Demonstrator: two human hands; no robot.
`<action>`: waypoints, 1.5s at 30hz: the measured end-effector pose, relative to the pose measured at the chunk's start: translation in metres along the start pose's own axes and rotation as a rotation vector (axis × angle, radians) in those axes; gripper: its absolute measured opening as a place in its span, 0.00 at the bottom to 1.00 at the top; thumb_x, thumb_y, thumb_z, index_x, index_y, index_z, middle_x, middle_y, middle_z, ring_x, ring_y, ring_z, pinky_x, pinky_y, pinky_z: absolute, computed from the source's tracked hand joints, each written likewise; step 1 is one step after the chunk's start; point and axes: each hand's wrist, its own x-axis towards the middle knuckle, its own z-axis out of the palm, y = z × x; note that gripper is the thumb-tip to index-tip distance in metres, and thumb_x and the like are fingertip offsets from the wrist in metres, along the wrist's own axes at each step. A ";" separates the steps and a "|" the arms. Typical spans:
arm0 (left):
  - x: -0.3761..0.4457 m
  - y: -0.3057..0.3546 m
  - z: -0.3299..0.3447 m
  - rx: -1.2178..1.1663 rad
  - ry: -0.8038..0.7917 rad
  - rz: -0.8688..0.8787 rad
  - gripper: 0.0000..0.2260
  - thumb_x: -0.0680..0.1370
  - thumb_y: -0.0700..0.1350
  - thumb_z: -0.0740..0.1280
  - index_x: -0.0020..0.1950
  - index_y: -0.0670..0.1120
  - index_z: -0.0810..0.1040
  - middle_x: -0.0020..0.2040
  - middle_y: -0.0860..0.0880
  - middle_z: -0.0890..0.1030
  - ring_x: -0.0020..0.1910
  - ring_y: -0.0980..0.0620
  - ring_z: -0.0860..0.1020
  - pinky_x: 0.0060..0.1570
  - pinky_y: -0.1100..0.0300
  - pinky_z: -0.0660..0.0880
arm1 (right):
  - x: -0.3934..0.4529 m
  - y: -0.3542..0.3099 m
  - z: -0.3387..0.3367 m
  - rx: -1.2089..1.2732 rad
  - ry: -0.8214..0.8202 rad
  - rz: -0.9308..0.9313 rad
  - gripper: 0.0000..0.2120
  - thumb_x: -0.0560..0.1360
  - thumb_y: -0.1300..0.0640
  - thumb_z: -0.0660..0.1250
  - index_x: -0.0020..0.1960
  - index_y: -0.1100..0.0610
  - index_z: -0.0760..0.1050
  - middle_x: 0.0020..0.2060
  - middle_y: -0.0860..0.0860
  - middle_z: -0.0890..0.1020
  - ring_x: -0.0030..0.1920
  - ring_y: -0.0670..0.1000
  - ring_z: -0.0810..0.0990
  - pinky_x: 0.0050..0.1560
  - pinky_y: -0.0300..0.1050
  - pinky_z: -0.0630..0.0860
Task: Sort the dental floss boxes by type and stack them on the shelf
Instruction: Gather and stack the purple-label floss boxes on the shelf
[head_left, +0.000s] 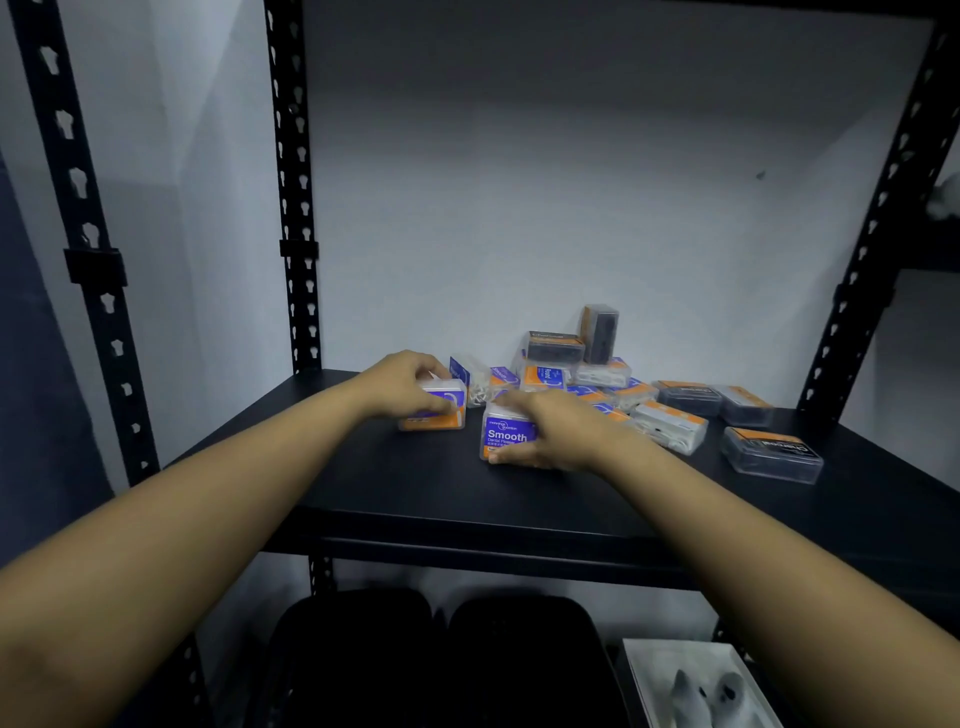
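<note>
On the black shelf (415, 499) lies a loose heap of clear dental floss boxes (582, 374) with purple-and-orange labels, some holding white picks and some dark charcoal ones. My left hand (402, 382) grips a purple-and-orange box (441, 413) from above at the shelf's left-middle. My right hand (550, 434) holds an upright box labelled "Smooth" (506, 434), thumb under its lower edge. Two dark charcoal boxes (688, 397) lie flat at the right, another (771, 454) nearer the front, and one stands upright (600, 332) at the back.
Black perforated uprights (293, 208) frame the shelf against a white wall. Below the shelf sit dark bags (441, 660) and a white tray (691, 686) holding pale objects. The front left of the shelf surface is bare.
</note>
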 end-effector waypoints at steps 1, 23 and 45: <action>0.000 -0.001 0.002 0.014 -0.003 0.000 0.23 0.70 0.54 0.79 0.62 0.51 0.80 0.55 0.49 0.82 0.51 0.49 0.80 0.51 0.57 0.78 | 0.000 -0.001 0.001 0.000 0.000 0.005 0.37 0.73 0.36 0.73 0.77 0.46 0.65 0.71 0.51 0.75 0.67 0.55 0.75 0.57 0.48 0.74; -0.093 -0.018 -0.129 0.343 -0.342 0.009 0.15 0.67 0.55 0.81 0.49 0.56 0.80 0.44 0.57 0.86 0.42 0.53 0.83 0.45 0.57 0.78 | 0.018 -0.080 -0.004 0.113 0.035 -0.222 0.26 0.75 0.39 0.72 0.69 0.44 0.71 0.52 0.45 0.78 0.50 0.47 0.78 0.45 0.39 0.73; -0.107 -0.039 -0.138 0.471 -0.499 -0.125 0.18 0.69 0.50 0.81 0.57 0.50 0.83 0.50 0.53 0.87 0.48 0.52 0.85 0.42 0.64 0.78 | 0.053 -0.158 0.047 0.045 0.030 -0.280 0.28 0.73 0.39 0.70 0.70 0.47 0.70 0.57 0.53 0.83 0.54 0.55 0.81 0.55 0.53 0.79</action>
